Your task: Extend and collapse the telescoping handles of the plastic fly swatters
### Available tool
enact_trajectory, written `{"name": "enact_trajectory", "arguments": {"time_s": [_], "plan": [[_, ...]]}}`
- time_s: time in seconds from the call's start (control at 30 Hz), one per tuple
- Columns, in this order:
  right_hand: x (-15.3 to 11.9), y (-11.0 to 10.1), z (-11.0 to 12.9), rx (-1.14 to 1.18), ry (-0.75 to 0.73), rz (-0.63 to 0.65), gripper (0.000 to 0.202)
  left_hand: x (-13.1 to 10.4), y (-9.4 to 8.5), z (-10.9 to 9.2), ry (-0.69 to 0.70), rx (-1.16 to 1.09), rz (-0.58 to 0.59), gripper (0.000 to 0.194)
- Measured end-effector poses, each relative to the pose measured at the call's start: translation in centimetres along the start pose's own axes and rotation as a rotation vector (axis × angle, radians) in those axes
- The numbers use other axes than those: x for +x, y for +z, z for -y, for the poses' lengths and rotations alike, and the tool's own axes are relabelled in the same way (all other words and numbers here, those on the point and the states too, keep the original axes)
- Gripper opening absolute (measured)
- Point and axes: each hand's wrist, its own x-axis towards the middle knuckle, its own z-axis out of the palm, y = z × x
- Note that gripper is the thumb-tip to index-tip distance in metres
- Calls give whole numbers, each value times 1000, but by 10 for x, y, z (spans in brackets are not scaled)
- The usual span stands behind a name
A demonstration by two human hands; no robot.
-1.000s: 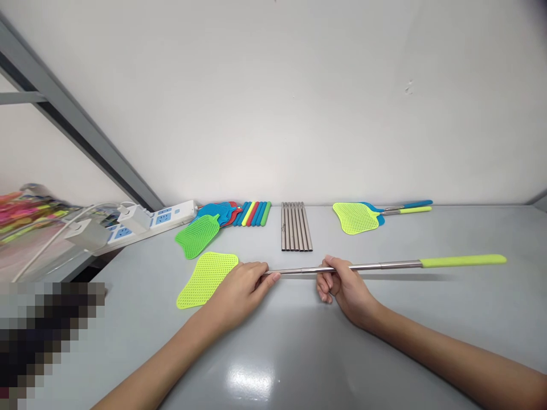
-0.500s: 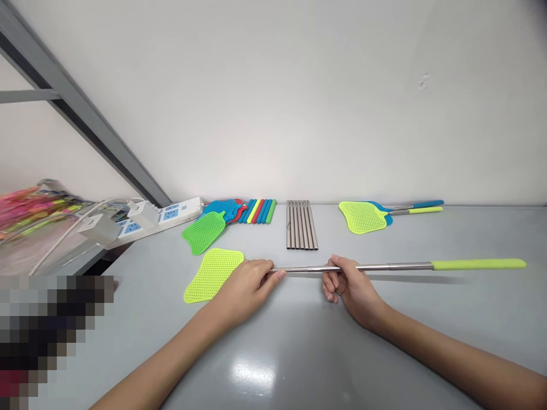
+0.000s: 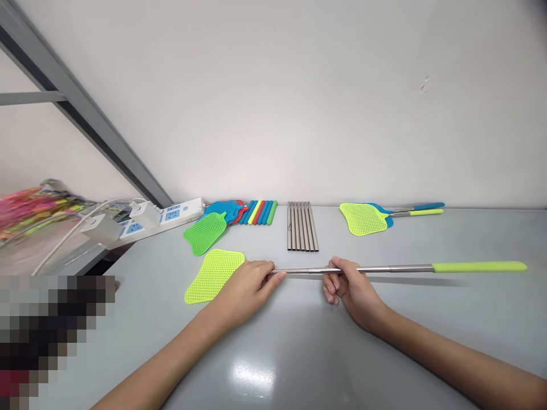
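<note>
A yellow-green fly swatter with an extended metal rod lies crosswise in front of me, its mesh head at the left and its yellow-green grip at the right. My left hand is closed on the thin end of the rod beside the head and hides the joint there. Around the middle of the rod, my right hand is closed with thumb and fingers. Beyond them stand rows of metal rods and coloured grips, both lying flat on the grey table.
Loose green, blue and red mesh heads lie at the back left by a white power strip with plugs and cables. Two swatters, yellow-green and blue, lie at the back right. Colourful bags are at the far left.
</note>
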Motion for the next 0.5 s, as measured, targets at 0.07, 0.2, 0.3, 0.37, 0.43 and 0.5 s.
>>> {"name": "enact_trajectory", "arguments": {"time_s": [0.07, 0.2, 0.3, 0.37, 0.43, 0.5], "plan": [[0, 0, 0, 3, -3, 5, 40, 0, 0, 0, -3, 1, 2, 40], [0, -1, 0, 4, -3, -1, 40, 0, -1, 0, 1, 7, 7, 40], [0, -1, 0, 4, 1, -4, 40, -1, -1, -1, -2, 8, -4, 41], [-1, -1, 1, 0, 1, -5, 40, -1, -1, -1, -3, 6, -5, 41], [-1, -1, 1, -7, 0, -12, 41, -1, -1, 0, -4, 4, -2, 40], [-1, -1, 1, -12, -1, -18, 41, -1, -1, 0, -2, 4, -3, 40]]}}
